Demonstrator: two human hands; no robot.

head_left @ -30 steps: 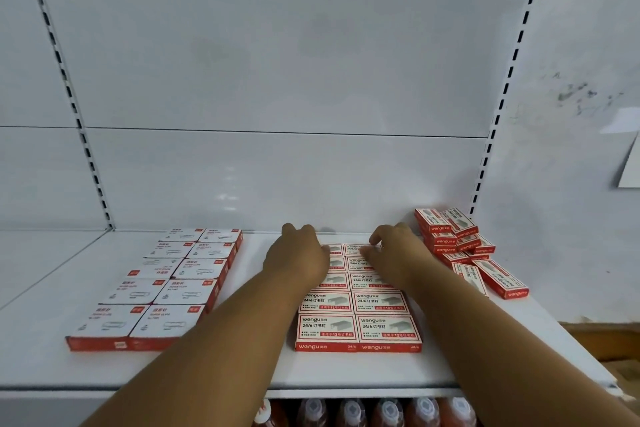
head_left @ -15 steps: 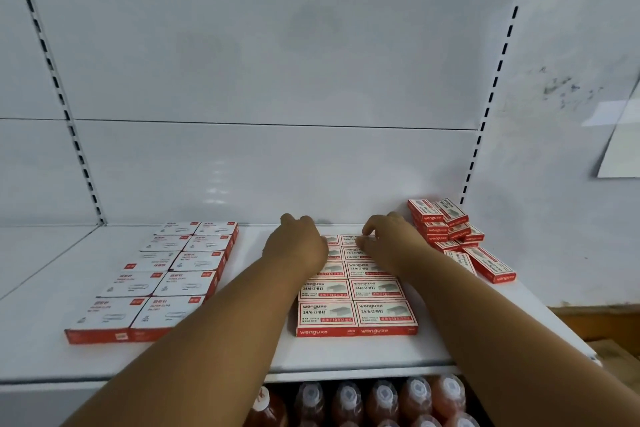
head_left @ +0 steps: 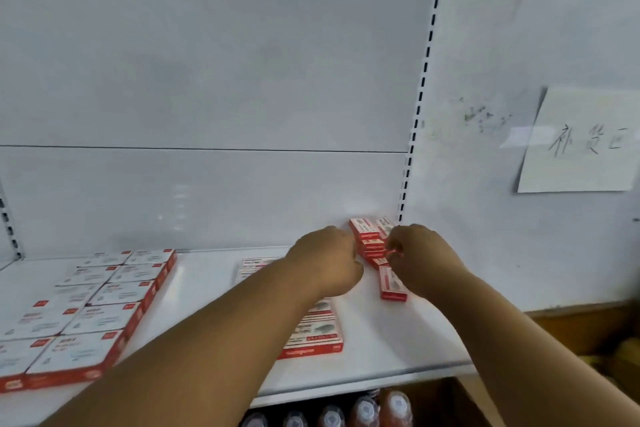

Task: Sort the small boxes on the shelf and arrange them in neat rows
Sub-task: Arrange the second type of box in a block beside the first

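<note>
Both hands are at the loose pile of red boxes (head_left: 369, 243) in the shelf's (head_left: 214, 291) back right corner, hard against the back panel (head_left: 207, 201) and the slotted upright (head_left: 412, 139). Left hand (head_left: 327, 265) curled at the pile's left side, right hand (head_left: 419, 258) curled at its right (blurred; actual grip can't be told). One box (head_left: 391, 284) lies flat, long axis running front to back. Bare shelf lies between the two arranged blocks (head_left: 83, 315).

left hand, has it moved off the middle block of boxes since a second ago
Yes. The left hand has gone right, off the middle block to the loose pile by the slotted upright.
</note>
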